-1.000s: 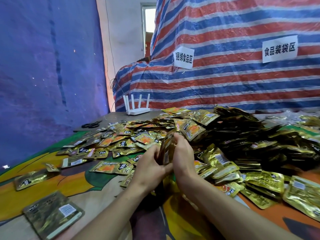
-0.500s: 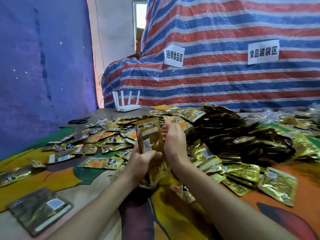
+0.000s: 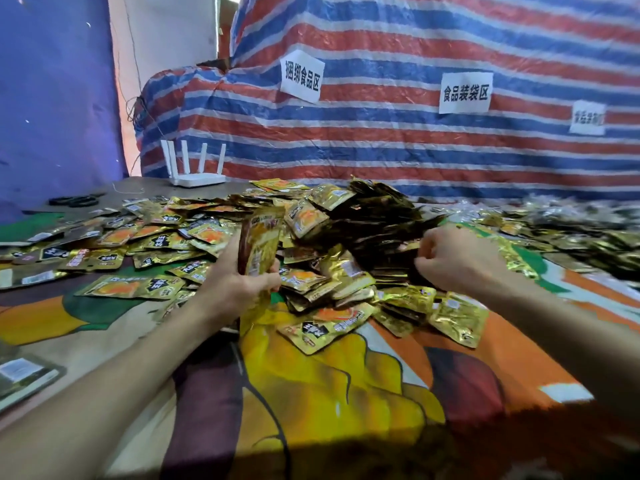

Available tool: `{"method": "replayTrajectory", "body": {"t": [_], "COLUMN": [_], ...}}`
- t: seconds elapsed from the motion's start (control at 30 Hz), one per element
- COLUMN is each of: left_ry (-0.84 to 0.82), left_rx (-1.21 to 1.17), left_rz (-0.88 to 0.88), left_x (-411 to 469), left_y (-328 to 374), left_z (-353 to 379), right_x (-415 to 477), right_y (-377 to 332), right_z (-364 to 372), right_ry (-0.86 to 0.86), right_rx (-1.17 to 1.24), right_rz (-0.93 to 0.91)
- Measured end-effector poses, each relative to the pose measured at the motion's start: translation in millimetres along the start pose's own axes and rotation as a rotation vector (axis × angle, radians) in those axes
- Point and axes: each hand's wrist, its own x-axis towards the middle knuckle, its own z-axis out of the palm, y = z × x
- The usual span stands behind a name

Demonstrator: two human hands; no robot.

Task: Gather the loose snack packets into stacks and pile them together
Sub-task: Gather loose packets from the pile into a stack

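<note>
Gold foil snack packets lie scattered over the table, and a dark heap of them [image 3: 374, 223] rises at the middle. My left hand [image 3: 239, 282] grips an upright stack of packets [image 3: 259, 244] just left of the heap. My right hand [image 3: 453, 258] is at the heap's right edge with its fingers curled down among the packets; whether it grips one is hidden. Loose packets [image 3: 131, 287] lie flat to the left, and more packets [image 3: 459, 318] rest near the front of the heap.
A colourful printed cloth [image 3: 311, 393] covers the table. A white router [image 3: 197, 178] and black scissors [image 3: 74, 201] stand at the far left. A striped tarp [image 3: 415, 140] with paper labels hangs behind. Another packet stack [image 3: 24, 375] lies at the near left edge.
My right hand has left the stack and moved right to the heap's edge. My left hand now holds the stack alone. The view has swung to the right.
</note>
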Motion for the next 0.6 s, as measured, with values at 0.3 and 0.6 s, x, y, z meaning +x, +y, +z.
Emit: {"method": "replayTrajectory", "body": {"t": [0.3, 0.6], "left_ry": [-0.055, -0.051], "left_rx": [0.033, 0.018], "left_rz": [0.034, 0.038], "left_x": [0.7, 2.4], "left_y": [-1.0, -3.3], "left_z": [1.3, -0.3], "right_x": [13.1, 13.9], "right_y": [104.8, 101.1], "right_z": [15.9, 12.8], "right_ry": [-0.321, -0.347], "right_rx": [-0.208, -0.024], "right_rz": [0.089, -0.099]}}
